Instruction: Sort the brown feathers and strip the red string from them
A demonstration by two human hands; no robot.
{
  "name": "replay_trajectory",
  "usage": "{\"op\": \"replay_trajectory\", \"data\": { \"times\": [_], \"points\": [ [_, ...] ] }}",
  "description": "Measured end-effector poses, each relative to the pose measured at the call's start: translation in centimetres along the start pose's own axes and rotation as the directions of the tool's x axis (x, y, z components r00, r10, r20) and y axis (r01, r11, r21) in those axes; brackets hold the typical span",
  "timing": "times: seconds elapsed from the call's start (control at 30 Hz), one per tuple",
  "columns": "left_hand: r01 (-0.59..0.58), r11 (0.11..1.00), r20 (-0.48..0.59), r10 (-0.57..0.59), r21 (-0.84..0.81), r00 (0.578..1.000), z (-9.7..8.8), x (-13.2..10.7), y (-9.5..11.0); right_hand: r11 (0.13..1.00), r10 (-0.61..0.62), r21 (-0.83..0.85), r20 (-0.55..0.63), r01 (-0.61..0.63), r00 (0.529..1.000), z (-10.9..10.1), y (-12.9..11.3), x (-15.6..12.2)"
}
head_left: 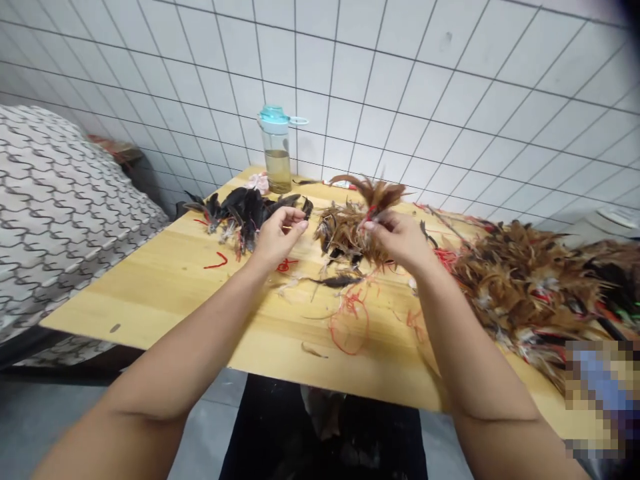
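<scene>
My right hand (400,237) pinches a bundle of brown feathers (375,193) at its base, where some red shows. The feather tips fan upward and to the left. My left hand (280,233) is apart from it on the left, its thumb and fingertips drawn close together; whether anything thin is between them cannot be made out. Behind and left of that hand lies a pile of black feathers (245,210). A smaller heap of brown feathers (343,227) rests on the table between my hands. In front of it is a loose dark feather (340,281).
A large pile of brown feathers (530,273) covers the table's right side. A bottle with a blue lid (277,157) stands at the back by the tiled wall (350,87). Red thread (350,327) lies tangled on the wooden table (165,287). Patterned fabric (65,220) is at left.
</scene>
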State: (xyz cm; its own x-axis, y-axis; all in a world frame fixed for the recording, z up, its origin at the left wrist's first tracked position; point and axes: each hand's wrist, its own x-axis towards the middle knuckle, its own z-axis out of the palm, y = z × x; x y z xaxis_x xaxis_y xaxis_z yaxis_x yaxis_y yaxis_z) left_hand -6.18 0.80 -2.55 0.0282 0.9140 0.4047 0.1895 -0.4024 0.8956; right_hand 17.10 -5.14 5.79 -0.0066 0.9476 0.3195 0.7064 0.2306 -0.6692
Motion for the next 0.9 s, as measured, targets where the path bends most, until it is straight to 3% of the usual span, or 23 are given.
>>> {"op": "replay_trajectory", "data": {
  "times": [0.1, 0.17, 0.23, 0.3, 0.43, 0.6, 0.73, 0.9],
  "points": [
    [0.007, 0.998, 0.014, -0.008, 0.055, 1.0, 0.0, -0.2, 0.2, 0.985, 0.093, -0.132, -0.105, -0.106, 0.99, -5.5, 1.7, -2.7],
    [0.02, 0.996, 0.012, -0.021, 0.088, 1.0, -0.1, -0.3, 0.3, 0.942, 0.186, -0.239, -0.211, -0.235, 0.96, -9.4, 3.1, -5.0],
    [0.031, 0.991, 0.018, -0.034, 0.132, 0.999, 0.0, -0.5, 0.4, 0.856, 0.311, -0.313, -0.325, -0.412, 0.893, -13.1, 4.7, -7.8],
    [0.033, 0.985, 0.036, -0.04, 0.172, 0.999, 0.1, -0.5, 0.3, 0.727, 0.424, -0.36, -0.433, -0.584, 0.795, -16.3, 6.4, -10.9],
    [0.018, 0.975, 0.087, -0.039, 0.221, 0.995, 0.5, -0.6, -0.3, 0.56, 0.513, -0.394, -0.526, -0.729, 0.679, -20.3, 10.5, -17.1],
    [0.067, 0.932, 0.16, -0.132, 0.356, 0.978, 0.9, -1.0, -0.3, 0.365, 0.64, -0.512, -0.468, -0.777, 0.609, -20.0, 14.5, -21.6],
    [0.105, 0.905, 0.194, -0.2, 0.411, 0.961, 0.9, -1.2, -0.1, 0.235, 0.709, -0.608, -0.427, -0.758, 0.562, -18.0, 15.0, -21.4],
    [0.081, 0.901, 0.201, -0.181, 0.426, 0.963, 0.6, -1.0, -0.8, 0.079, 0.768, -0.699, -0.411, -0.71, 0.49, -15.4, 14.2, -20.3]
  ]
}}
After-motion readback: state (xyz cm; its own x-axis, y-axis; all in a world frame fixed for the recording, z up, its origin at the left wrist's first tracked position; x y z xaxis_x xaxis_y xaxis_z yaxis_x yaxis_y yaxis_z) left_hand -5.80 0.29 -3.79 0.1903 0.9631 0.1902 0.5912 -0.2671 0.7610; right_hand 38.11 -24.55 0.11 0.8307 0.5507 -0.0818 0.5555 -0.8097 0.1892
